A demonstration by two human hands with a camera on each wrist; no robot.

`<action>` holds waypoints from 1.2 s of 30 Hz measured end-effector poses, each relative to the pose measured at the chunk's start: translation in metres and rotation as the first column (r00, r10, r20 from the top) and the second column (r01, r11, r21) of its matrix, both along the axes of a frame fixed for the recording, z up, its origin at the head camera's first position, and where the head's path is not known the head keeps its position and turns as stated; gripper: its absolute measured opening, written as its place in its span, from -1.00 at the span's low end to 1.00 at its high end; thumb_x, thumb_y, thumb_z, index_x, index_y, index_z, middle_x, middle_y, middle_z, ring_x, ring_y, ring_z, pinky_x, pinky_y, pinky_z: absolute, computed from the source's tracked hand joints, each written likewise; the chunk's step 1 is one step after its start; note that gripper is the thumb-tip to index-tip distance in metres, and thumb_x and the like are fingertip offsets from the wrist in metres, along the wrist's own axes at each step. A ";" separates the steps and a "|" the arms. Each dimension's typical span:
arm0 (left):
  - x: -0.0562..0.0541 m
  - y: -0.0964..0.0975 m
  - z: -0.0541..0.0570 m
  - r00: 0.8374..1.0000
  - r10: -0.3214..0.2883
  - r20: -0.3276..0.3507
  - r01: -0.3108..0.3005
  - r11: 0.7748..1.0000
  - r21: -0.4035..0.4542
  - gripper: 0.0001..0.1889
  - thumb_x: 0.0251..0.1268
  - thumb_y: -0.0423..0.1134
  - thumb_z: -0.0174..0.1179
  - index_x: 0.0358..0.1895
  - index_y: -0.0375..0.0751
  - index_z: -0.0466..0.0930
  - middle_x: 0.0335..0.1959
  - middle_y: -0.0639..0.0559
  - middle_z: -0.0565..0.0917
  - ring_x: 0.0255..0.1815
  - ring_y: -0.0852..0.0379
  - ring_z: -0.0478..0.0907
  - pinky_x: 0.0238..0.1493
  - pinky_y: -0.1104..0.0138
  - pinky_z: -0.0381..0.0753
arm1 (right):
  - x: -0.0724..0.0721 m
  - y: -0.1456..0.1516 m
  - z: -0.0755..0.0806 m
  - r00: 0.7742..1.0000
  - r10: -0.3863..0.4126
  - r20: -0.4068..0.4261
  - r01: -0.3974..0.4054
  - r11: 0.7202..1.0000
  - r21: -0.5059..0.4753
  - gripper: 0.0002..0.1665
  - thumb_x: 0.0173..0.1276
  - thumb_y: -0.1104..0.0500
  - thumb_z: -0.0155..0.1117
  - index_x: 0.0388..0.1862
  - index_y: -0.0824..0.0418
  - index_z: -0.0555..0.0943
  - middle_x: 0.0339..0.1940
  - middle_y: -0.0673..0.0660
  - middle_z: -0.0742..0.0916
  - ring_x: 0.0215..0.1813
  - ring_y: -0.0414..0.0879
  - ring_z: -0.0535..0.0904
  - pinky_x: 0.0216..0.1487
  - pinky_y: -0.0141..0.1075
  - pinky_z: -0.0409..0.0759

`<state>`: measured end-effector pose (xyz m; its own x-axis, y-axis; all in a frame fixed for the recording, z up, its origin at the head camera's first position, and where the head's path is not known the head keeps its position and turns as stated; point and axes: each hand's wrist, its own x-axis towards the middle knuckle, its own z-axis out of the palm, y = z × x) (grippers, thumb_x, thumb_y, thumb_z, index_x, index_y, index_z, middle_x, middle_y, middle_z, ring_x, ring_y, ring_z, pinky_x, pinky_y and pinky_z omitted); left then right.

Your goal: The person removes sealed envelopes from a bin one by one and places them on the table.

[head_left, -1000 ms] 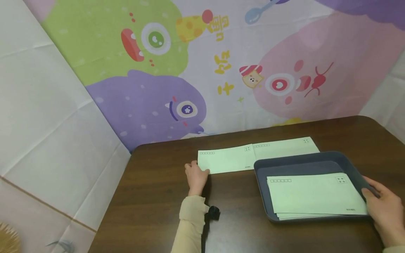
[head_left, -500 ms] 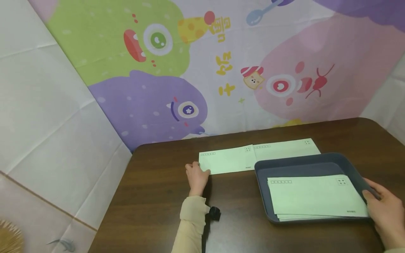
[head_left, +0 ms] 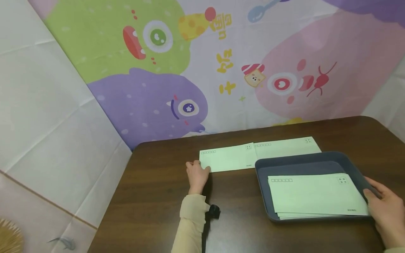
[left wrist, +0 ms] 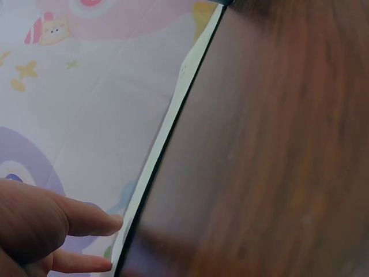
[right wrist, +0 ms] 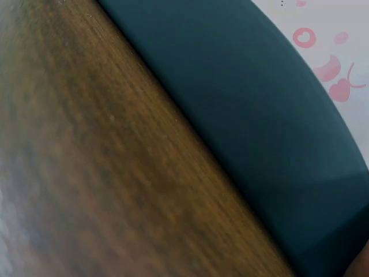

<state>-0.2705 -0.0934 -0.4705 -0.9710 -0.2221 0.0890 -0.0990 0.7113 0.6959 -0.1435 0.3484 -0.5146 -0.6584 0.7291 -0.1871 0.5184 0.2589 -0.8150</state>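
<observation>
Two pale green envelopes lie end to end near the table's back edge in the head view: a left envelope (head_left: 226,158) and a right envelope (head_left: 286,147), partly hidden by the tray. My left hand (head_left: 197,176) rests at the left envelope's lower left corner; in the left wrist view, its extended fingers (left wrist: 95,221) touch the envelope's edge. At the right, my right hand (head_left: 386,208) grips the right rim of a dark blue-grey tray (head_left: 303,168), thumb over the rim. A stack of pale green envelopes (head_left: 317,195) lies inside the tray.
The brown wooden table (head_left: 155,203) ends at a cartoon-printed cloth (head_left: 231,116) behind it. White panels (head_left: 57,105) stand at the left. A small black device (head_left: 214,211) sits at my left sleeve.
The whole head view shifts slightly. Both hands, the tray and the envelopes keep their places.
</observation>
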 end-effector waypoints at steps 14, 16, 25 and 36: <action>0.006 0.029 0.031 0.980 -0.097 -0.171 0.094 0.995 -0.029 -0.75 0.19 -0.27 0.11 -0.12 -0.35 0.55 -0.24 -0.20 0.51 -0.25 -0.08 0.46 -0.21 0.12 0.43 | 0.004 0.003 -0.006 1.000 0.005 0.006 -0.005 0.998 -0.063 -0.44 0.49 0.20 -0.33 0.44 0.13 -0.02 0.44 0.27 0.10 0.39 0.25 0.05 0.19 0.13 0.22; 0.010 0.041 0.039 0.965 -0.168 -0.201 0.165 0.986 -0.031 -0.78 0.18 -0.27 0.12 -0.15 -0.31 0.58 -0.30 -0.15 0.55 -0.34 0.00 0.49 -0.29 0.20 0.45 | 0.005 0.006 -0.006 1.000 0.022 0.005 -0.022 0.997 -0.074 -0.43 0.49 0.17 -0.35 0.45 0.10 -0.05 0.44 0.27 0.08 0.40 0.25 0.03 0.18 0.14 0.23; 0.045 0.104 0.062 0.829 -0.530 -0.176 0.522 0.848 -0.096 -0.80 0.22 -0.26 0.15 -0.10 -0.16 0.58 -0.31 0.03 0.56 -0.41 0.20 0.46 -0.41 0.50 0.39 | 0.003 0.002 0.002 0.998 0.050 -0.042 -0.052 0.997 -0.050 -0.45 0.48 0.18 -0.32 0.44 0.13 0.00 0.41 0.31 0.14 0.35 0.24 0.14 -0.04 -0.14 0.46; 0.073 0.147 0.040 0.703 -0.712 -0.012 0.601 0.602 -0.525 -0.72 0.17 -0.10 0.20 -0.07 -0.08 0.56 -0.27 0.14 0.57 -0.31 0.31 0.48 -0.34 0.56 0.38 | 0.000 -0.002 0.000 0.999 0.019 -0.044 -0.022 0.998 -0.055 -0.46 0.48 0.22 -0.27 0.42 0.16 0.05 0.41 0.27 0.16 0.39 0.19 0.09 0.22 0.08 0.22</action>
<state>-0.1971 0.0538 -0.4308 -0.7818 0.5892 0.2041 0.6231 0.7506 0.2198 -0.1436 0.3461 -0.5148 -0.6815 0.7047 -0.1973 0.4768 0.2231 -0.8502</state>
